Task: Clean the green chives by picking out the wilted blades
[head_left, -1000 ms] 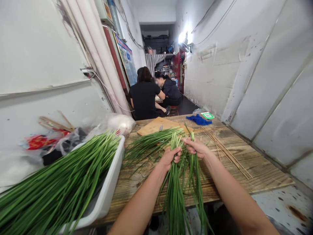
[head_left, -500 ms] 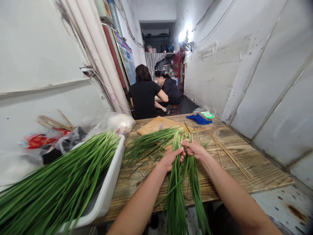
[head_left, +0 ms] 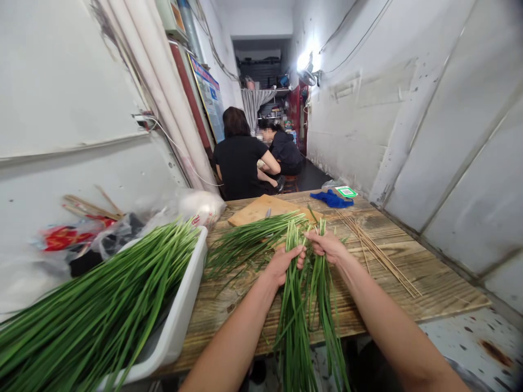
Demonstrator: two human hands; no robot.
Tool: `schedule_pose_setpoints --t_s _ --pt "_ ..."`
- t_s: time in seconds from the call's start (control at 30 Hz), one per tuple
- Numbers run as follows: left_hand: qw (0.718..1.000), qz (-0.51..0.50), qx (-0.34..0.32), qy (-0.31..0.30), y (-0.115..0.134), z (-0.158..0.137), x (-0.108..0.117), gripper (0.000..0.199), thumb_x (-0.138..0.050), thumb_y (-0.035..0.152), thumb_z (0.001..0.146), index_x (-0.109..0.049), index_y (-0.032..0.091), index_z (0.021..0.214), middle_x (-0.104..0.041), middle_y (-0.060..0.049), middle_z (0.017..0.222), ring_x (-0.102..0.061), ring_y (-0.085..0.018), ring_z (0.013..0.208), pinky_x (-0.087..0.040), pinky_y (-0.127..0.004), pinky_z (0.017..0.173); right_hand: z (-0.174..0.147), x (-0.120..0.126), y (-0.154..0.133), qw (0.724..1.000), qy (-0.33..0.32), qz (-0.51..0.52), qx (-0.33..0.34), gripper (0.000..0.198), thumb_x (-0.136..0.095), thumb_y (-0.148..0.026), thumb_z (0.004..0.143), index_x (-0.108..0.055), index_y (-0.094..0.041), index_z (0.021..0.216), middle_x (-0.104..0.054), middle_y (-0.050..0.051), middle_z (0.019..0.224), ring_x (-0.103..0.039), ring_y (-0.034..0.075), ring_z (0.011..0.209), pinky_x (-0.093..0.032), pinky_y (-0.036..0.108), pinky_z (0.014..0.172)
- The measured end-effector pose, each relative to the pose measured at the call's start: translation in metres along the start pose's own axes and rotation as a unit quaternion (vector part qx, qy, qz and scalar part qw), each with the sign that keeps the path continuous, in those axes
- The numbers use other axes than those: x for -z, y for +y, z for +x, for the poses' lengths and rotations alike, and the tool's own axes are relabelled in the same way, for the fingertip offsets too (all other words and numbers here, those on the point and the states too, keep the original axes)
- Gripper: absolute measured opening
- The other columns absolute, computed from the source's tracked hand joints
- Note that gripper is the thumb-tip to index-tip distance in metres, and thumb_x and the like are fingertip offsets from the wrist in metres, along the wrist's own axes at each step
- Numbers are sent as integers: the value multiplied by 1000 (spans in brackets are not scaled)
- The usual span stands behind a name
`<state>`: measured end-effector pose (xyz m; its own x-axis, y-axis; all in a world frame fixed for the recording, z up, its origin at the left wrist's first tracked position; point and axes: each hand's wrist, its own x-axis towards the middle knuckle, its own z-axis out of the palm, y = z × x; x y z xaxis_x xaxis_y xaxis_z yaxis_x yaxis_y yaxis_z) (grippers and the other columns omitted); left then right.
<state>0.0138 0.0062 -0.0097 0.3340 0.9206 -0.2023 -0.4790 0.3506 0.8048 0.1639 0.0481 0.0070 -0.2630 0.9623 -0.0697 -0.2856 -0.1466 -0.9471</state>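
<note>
My left hand [head_left: 286,260] is closed around a thick bunch of garlic chives [head_left: 295,321], pale stem ends up and green leaves hanging over the table's front edge. Close beside it, my right hand [head_left: 324,245] grips a thinner bunch of chives [head_left: 327,305] near its pale ends, thumb and forefinger pinched toward the left bunch. Whether a single stalk is in that pinch, I cannot tell. Behind my hands a pile of chives [head_left: 253,234] lies on the table, its pale ends resting over a wooden cutting board [head_left: 255,209].
At left a white plastic tub [head_left: 192,296] is heaped with long chives. Thin wooden sticks [head_left: 382,256] lie on the wooden table [head_left: 433,272] at right. A blue cloth [head_left: 333,198] and a QR-code card [head_left: 346,191] are at the far edge. Two people [head_left: 241,155] sit beyond the table.
My right hand has shifted slightly away from the left, widening the gap between the two bunches a little. Both hands keep their hold.
</note>
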Motion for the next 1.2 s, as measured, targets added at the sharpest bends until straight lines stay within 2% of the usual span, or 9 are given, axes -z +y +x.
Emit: schedule_pose_setpoints --t_s 0.2,0.3,0.37,0.5,0.73,0.83,1.03,1.2 --pt "999 -26 11 -19 0 1 1 35 -83 29 60 -61 8 77 -52 3 59 -43 -1 45 -33 -13 42 5 4 -1 998 53 36 18 41 -82 -38 60 -47 -16 54 -38 -9 41 -23 0 30 -18 14 26" --pt "1000 5 -9 5 0 0 -1 36 -83 31 59 -61 8 75 -53 2 59 -44 -2 44 -33 -15 42 4 4 -2 997 78 15 21 39 -78 -42 64 -50 -16 58 -44 -6 45 -25 0 30 -17 15 25" --pt "999 31 -25 25 0 0 -2 36 -82 33 59 -60 9 74 -55 1 58 -45 -3 44 -33 -16 41 2 3 -4 996 85 -15 25 39 -79 -41 63 -49 -17 58 -41 -7 42 -23 1 29 -16 16 26" --pt "995 75 -41 47 -3 1 -2 35 -81 34 58 -58 10 70 -56 0 56 -45 -5 43 -33 -17 41 -2 1 -5 995 73 -51 34 41 -83 -35 56 -45 -19 55 -28 -12 34 -19 1 29 -15 17 27" --pt "991 112 -50 61 -5 3 0 31 -78 34 62 -59 10 69 -57 -1 56 -46 -5 42 -33 -18 40 0 6 -5 997 38 -68 17 38 -82 -36 58 -48 -18 55 -30 -11 34 -20 1 29 -16 17 28" --pt "996 77 -22 45 -2 3 2 31 -79 32 63 -62 8 74 -56 0 58 -46 -4 43 -33 -17 40 1 7 -4 997 18 -73 23 38 -78 -41 62 -49 -18 56 -31 -10 33 -21 2 29 -17 17 28" --pt "997 -46 60 -33 5 3 5 22 -76 21 70 -60 6 76 -50 1 59 -41 -1 43 -29 -12 39 -1 3 -5 997 2 -60 46 37 -76 -45 64 -52 -17 62 -39 -8 39 -22 1 29 -17 17 28" --pt "982 -133 118 -67 12 1 6 14 -67 15 79 -57 6 77 -43 3 60 -37 1 42 -27 -9 39 2 7 -6 998 31 -23 48 35 -78 -38 62 -50 -17 60 -39 -9 41 -23 1 29 -17 16 26"
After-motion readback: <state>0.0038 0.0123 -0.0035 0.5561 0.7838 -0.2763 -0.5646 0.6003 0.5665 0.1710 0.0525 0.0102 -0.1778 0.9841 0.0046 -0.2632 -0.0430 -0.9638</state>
